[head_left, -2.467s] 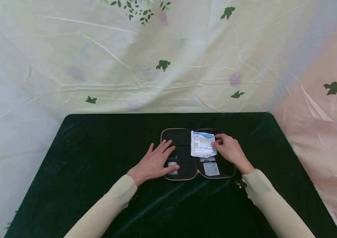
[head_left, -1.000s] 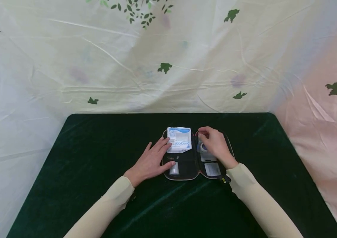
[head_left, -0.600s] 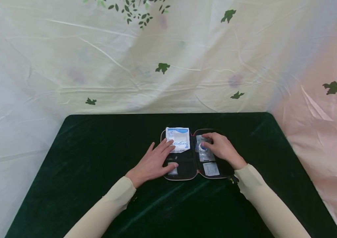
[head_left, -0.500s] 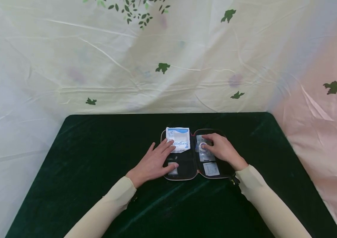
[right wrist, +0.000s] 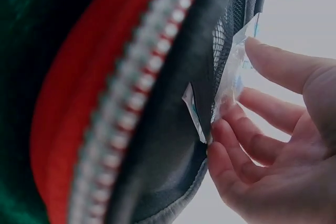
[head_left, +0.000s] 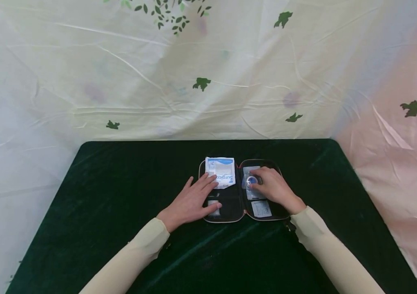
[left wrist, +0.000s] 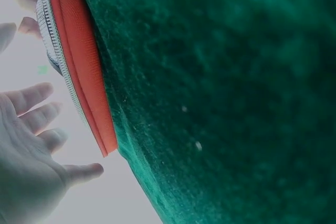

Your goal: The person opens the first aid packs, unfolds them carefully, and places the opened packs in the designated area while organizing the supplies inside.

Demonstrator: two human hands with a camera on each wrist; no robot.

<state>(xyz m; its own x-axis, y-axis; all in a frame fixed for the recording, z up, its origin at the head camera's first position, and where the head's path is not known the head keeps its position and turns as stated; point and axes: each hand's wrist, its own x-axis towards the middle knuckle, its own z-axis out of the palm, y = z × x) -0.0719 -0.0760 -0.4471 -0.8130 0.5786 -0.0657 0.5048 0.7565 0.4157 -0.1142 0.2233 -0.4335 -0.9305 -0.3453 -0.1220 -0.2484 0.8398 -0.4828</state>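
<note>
An unzipped case (head_left: 232, 207), black inside and red outside with a silver zipper (right wrist: 131, 98), lies spread in two halves. On its left half sits a white-and-blue packet (head_left: 220, 166) marked "Surgical". My left hand (head_left: 190, 202) lies with spread fingers over that half, fingertips on the packet's lower edge, thumb over a small whitish item (head_left: 213, 212). In the right half, my right hand (head_left: 276, 188) pinches a clear plastic packet (head_left: 255, 195) containing a round white-and-blue piece (head_left: 251, 180). The right wrist view shows thumb and fingers at the clear packet (right wrist: 228, 74).
Below the clear packet, a flat whitish sachet (head_left: 261, 208) sits in the case's right half. Dark green velvety cloth covers the table (head_left: 131, 179). Behind and beside it hangs a pale curtain (head_left: 230, 110) with green leaf prints.
The "Surgical" packet has gone from the right half to the left half, where my right hand let it go. That hand has since come to the clear packet and drawn its fingers together there.
</note>
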